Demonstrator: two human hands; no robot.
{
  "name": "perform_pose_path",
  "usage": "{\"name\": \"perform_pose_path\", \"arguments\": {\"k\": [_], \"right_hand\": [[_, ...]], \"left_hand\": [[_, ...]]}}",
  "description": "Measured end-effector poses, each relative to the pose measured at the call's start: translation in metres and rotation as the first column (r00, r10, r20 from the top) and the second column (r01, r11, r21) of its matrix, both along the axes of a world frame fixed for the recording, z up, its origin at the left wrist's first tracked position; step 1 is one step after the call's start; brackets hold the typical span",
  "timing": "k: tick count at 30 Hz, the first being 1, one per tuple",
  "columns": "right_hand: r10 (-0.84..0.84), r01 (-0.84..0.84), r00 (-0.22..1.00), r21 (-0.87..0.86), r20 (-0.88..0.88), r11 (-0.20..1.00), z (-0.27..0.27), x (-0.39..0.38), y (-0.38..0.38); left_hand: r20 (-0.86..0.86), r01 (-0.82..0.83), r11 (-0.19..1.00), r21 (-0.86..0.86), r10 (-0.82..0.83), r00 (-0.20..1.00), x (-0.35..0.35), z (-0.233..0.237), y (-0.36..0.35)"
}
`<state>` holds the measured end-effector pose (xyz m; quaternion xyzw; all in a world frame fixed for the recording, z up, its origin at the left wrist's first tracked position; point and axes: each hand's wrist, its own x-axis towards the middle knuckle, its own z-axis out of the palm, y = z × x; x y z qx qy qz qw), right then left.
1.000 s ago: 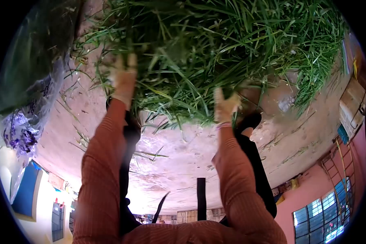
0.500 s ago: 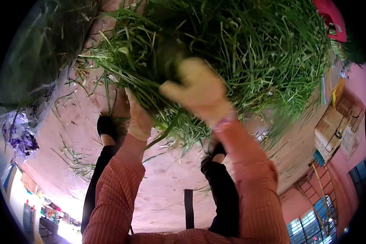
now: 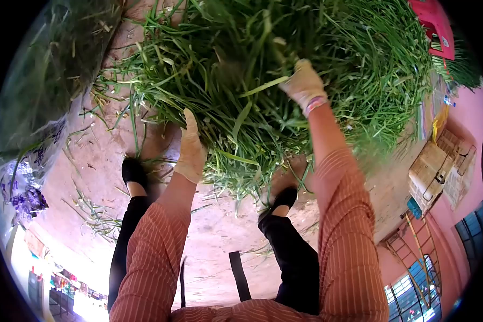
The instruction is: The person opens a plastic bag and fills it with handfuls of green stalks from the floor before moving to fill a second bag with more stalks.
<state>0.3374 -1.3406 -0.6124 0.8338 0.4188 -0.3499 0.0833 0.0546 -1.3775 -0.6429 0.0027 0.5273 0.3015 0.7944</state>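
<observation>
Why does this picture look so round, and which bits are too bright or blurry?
Head view: black corners and a bowed-looking floor suggest a very wide lens; head view: glare whites out the lower left; head view: the grass smears beside the right forearm, perhaps from motion, while the left hand looks fairly crisp.

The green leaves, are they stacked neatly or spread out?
Spread out: the green leaves lie every which way across the floor, with stray pieces scattered nearby.

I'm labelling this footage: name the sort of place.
Probably a covered work area: a heap of long green leaves lies on the floor, and a pink wall holds a barred window.
</observation>
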Motion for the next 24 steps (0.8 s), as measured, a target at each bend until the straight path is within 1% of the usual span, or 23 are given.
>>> {"name": "perform_pose_path", "arguments": {"k": [1, 3, 4, 5, 6, 7, 8, 9, 10, 11, 12, 13, 14, 15, 16, 17, 18, 19, 20, 21, 22, 23, 24], "right_hand": [[-0.036, 0.035, 0.995, -0.012, -0.097, 0.999, 0.011, -0.018, -0.010], [-0.033, 0.064, 0.977, 0.141, -0.211, 0.988, -0.026, -0.052, -0.057], [-0.085, 0.119, 0.949, 0.095, -0.302, 0.988, -0.020, -0.072, -0.066], [-0.144, 0.174, 0.908, 0.042, -0.393, 0.984, -0.013, -0.094, -0.076], [-0.206, 0.264, 0.817, 0.032, -0.539, 0.964, -0.011, -0.117, -0.092], [-0.252, 0.348, 0.698, 0.011, -0.670, 0.937, -0.010, -0.136, -0.106], [-0.305, 0.360, 0.540, -0.112, -0.784, 0.926, 0.000, -0.151, -0.114], [-0.360, 0.346, 0.360, -0.235, -0.861, 0.908, 0.009, -0.164, -0.120], [-0.314, 0.468, 0.230, -0.178, -0.921, 0.865, -0.004, -0.185, -0.137], [-0.321, 0.500, 0.286, -0.145, -0.903, 0.854, -0.013, -0.198, -0.157], [-0.330, 0.529, 0.342, -0.110, -0.880, 0.841, -0.009, -0.207, -0.168], [-0.337, 0.537, 0.332, -0.118, -0.881, 0.836, -0.001, -0.203, -0.172], [-0.407, 0.618, 0.287, -0.157, -0.867, 0.770, 0.004, -0.198, -0.178], [-0.425, 0.648, 0.250, -0.176, -0.870, 0.741, 0.008, -0.187, -0.185], [-0.440, 0.676, 0.213, -0.194, -0.872, 0.711, 0.012, -0.177, -0.192], [-0.376, 0.675, 0.499, 0.078, -0.780, 0.734, 0.010, -0.169, -0.210], [-0.652, 0.829, 0.006, -0.361, -0.758, 0.427, 0.031, -0.156, -0.214], [-0.617, 0.843, 0.374, -0.024, -0.692, 0.537, 0.023, -0.139, -0.229], [-0.715, 0.959, 0.247, 0.059, -0.654, 0.278, 0.024, -0.131, -0.243], [-0.757, 0.983, 0.128, 0.185, -0.641, 0.010, 0.024, -0.122, -0.258], [-0.772, 0.979, 0.043, 0.180, -0.634, -0.094, -0.008, -0.117, -0.288], [-0.772, 0.979, 0.039, 0.179, -0.634, -0.097, -0.014, -0.115, -0.282], [-0.802, 0.968, 0.181, 0.247, -0.569, 0.042, -0.018, -0.114, -0.271]], "left_hand": [[0.004, 0.005, 1.000, -0.003, -0.005, 1.000, 0.001, 0.005, 0.000], [0.078, 0.068, 0.995, 0.072, -0.074, 0.994, 0.003, 0.020, 0.001], [0.211, -0.043, 0.999, -0.029, 0.049, 0.976, -0.004, 0.018, -0.002], [0.204, -0.030, 0.999, -0.032, 0.036, 0.978, -0.010, 0.027, -0.004], [0.005, 0.060, 0.996, 0.063, -0.060, 0.998, -0.018, 0.044, -0.006], [-0.200, 0.165, 0.976, 0.141, -0.135, 0.970, -0.025, 0.059, -0.008], [-0.256, 0.212, 0.954, 0.211, -0.156, 0.954, -0.035, 0.069, -0.011], [-0.230, 0.250, 0.949, 0.192, -0.204, 0.952, -0.038, 0.088, -0.012], [-0.343, 0.345, 0.914, 0.211, -0.261, 0.902, -0.038, 0.097, -0.017], [-0.453, 0.440, 0.871, 0.219, -0.308, 0.837, -0.035, 0.103, -0.023], [-0.508, 0.527, 0.829, 0.188, -0.377, 0.774, -0.028, 0.101, -0.029], [-0.556, 0.607, 0.780, 0.155, -0.439, 0.706, -0.023, 0.093, -0.034], [-0.764, 0.806, 0.578, 0.131, -0.459, 0.453, -0.030, 0.064, -0.042], [-0.842, 0.906, 0.390, 0.162, -0.424, 0.333, -0.019, 0.050, -0.043], [-0.882, 0.967, 0.247, 0.061, -0.440, 0.169, -0.002, 0.051, -0.041], [-0.904, 0.994, 0.103, -0.048, -0.427, 0.001, 0.013, 0.055, -0.038], [-0.904, 0.993, 0.103, -0.048, -0.427, 0.001, 0.020, 0.056, -0.037], [-0.900, 0.994, 0.066, -0.092, -0.433, -0.055, 0.025, 0.056, -0.037], [-0.893, 0.990, 0.029, -0.138, -0.436, -0.111, 0.027, 0.056, -0.036], [-0.893, 0.990, 0.026, -0.141, -0.435, -0.116, 0.023, 0.050, -0.036], [-0.893, 0.995, 0.069, -0.068, -0.449, -0.030, 0.015, 0.040, -0.038], [-0.886, 0.993, 0.114, 0.005, -0.460, 0.058, 0.010, 0.035, -0.038], [-0.850, 0.989, 0.145, -0.032, -0.524, 0.050, 0.011, 0.036, -0.036]]}}
